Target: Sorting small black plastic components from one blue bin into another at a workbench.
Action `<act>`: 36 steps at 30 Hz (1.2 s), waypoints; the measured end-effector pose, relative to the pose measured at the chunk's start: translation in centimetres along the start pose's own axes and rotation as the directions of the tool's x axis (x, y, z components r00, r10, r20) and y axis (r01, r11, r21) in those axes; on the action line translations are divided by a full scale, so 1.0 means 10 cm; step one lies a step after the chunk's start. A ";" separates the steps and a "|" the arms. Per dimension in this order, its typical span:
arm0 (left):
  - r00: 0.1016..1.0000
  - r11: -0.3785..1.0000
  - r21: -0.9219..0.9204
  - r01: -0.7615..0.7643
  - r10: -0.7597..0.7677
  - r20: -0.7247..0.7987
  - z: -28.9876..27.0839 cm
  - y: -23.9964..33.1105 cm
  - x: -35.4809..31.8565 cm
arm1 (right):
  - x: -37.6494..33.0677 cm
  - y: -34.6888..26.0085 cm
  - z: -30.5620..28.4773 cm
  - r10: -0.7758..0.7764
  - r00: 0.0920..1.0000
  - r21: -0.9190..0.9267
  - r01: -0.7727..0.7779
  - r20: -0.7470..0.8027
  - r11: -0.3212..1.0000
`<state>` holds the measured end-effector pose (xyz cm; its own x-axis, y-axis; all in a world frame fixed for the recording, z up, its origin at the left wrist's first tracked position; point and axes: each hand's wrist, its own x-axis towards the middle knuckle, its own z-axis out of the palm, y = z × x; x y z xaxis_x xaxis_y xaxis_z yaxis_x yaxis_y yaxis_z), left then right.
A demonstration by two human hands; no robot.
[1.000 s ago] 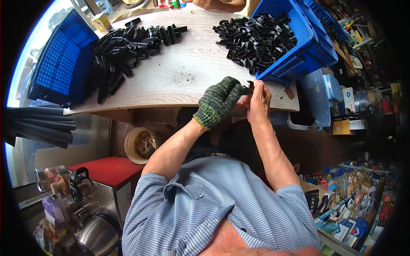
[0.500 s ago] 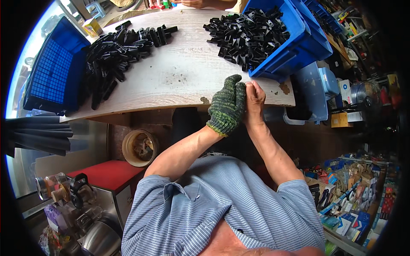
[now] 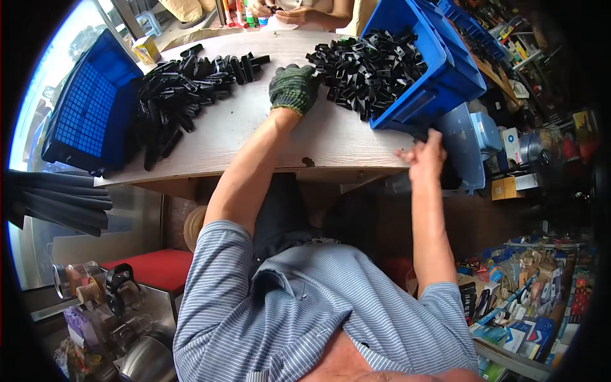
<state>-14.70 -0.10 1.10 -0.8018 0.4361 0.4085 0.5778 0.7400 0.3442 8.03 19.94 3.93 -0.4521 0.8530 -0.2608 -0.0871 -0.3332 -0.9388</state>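
Note:
On my left hand [image 3: 294, 89] is a dark green knitted glove. It rests over the table at the left edge of a heap of small black plastic parts [image 3: 369, 73], its fingers curled; whatever they hold is hidden. My bare right hand [image 3: 425, 156] is over the table's right front corner, beside a pale blue translucent bin [image 3: 468, 149]. Its thumb and fingers are apart, slightly blurred, and no part shows in them. A second heap, of longer black plastic pieces [image 3: 184, 86], lies on the left of the table.
A blue crate [image 3: 439, 83] lies tipped behind the right heap, and another blue basket [image 3: 86, 108] stands at the left. The white worn tabletop [image 3: 248, 137] lies between. Across the table a person's hands [image 3: 286, 14] hold a small dark piece. Crowded shelves [image 3: 522, 305] stand at right.
My hands were together near the front edge and have parted. The left went forward and left to the heap; the right moved right toward the bin. The other person's hands came further into view.

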 end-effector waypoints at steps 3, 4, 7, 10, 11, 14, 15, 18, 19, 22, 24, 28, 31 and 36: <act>0.996 0.996 0.019 -0.086 0.085 0.038 0.02 0.00 0.01 | 0.33 -0.26 -0.31 -0.066 0.976 0.028 0.074 -0.206 0.997; 0.992 0.993 0.015 -0.121 0.120 0.037 0.04 -0.01 -0.01 | 0.45 -0.30 -0.45 -0.087 0.966 0.029 0.097 -0.244 0.995; 0.995 0.994 -0.097 -0.044 0.053 0.084 -0.05 0.03 -0.12 | 0.52 -0.32 -0.66 -0.092 0.946 -0.063 0.077 -0.309 0.995; 0.988 0.943 -0.329 0.042 0.009 0.152 -0.15 -0.01 -0.36 | 0.32 -0.16 -0.50 -0.045 0.985 -0.093 0.030 -0.167 0.995; 0.996 0.926 -0.377 0.029 0.004 0.087 -0.15 -0.01 -0.48 | 0.19 -0.12 -0.34 0.007 0.999 -0.122 -0.012 -0.039 0.992; 0.947 0.682 -0.709 0.178 0.077 0.312 -0.21 0.13 -0.64 | -0.11 0.11 -0.02 0.054 0.945 -0.141 -0.008 0.323 0.990; 0.898 0.568 -0.750 0.339 0.041 0.437 -0.29 0.24 -0.74 | -0.18 0.19 0.04 0.055 0.907 -0.124 -0.003 0.418 0.992; 0.841 0.385 -0.806 0.450 0.120 0.527 -0.36 0.48 -0.88 | -0.27 0.34 0.22 0.065 0.792 -0.163 0.044 0.608 0.986; 0.846 0.380 -0.822 0.424 0.158 0.509 -0.32 0.50 -0.92 | -0.28 0.39 0.26 0.072 0.732 -0.212 0.101 0.678 0.972; 0.763 0.299 -0.764 0.571 0.150 0.629 -0.38 0.51 -0.91 | -0.37 0.47 0.34 0.099 0.719 -0.280 0.137 0.688 0.950; 0.883 0.450 -0.890 0.074 0.385 0.268 -0.08 0.40 -0.95 | -0.45 0.47 0.38 0.082 0.710 -0.281 0.168 0.700 0.945; 0.782 0.738 -0.629 -0.245 0.534 0.322 -0.40 0.50 -0.88 | -0.46 0.55 0.35 0.056 0.716 -0.297 0.215 0.696 0.930; 0.875 0.772 -0.411 -0.485 0.422 -0.239 -0.04 0.37 -1.25 | -0.57 0.59 0.48 -0.014 0.757 -0.282 0.260 0.653 0.924; 0.841 0.968 0.129 0.214 -0.116 -0.528 -0.89 -0.82 -1.39 | -0.62 0.51 0.46 0.037 0.798 -0.163 0.077 0.601 0.984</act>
<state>-6.92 -16.78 0.11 -0.6613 0.0108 0.7501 0.3679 0.8761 0.3117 6.31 11.11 1.82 -0.8978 0.4270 -0.1076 0.0239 -0.1967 -0.9802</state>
